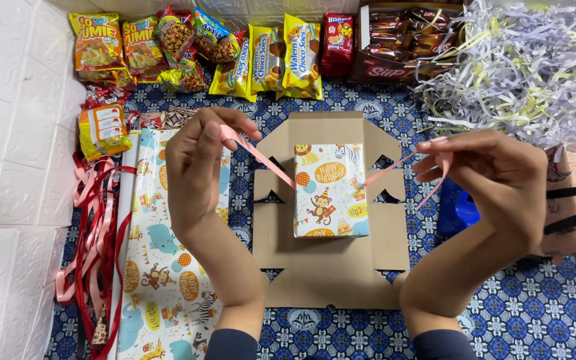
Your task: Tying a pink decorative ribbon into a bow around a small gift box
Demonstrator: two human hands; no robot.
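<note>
A small wrapped box [331, 191], covered in glossy paper printed with cartoon animals, stands on a flattened brown cardboard box [331, 267] in the middle of a blue patterned cloth [541, 313]. A thin pink ribbon [261, 157] runs behind the wrapped box and out to both sides, pulled taut. The left hand [198, 170] has its grip pinched shut on one end of the ribbon, up and to the left of the box; the right hand [485, 170] pinches the other end, with a short tail hanging below the fingers.

To the left lies a long sheet of the same animal-print wrapping paper [161, 280], and beside it a loose tangle of red and pink ribbons [98, 227]. Along the top edge sit shiny snack packets [201, 47] in yellow, orange and red, then an open carton of brown wrapped bars [405, 37]. A fluffy heap of shredded white and yellow paper strips [521, 67] fills the upper right corner. A blue plastic object [458, 213] lies partly hidden behind the right hand. White padded wall panels [8, 167] border the left side.
</note>
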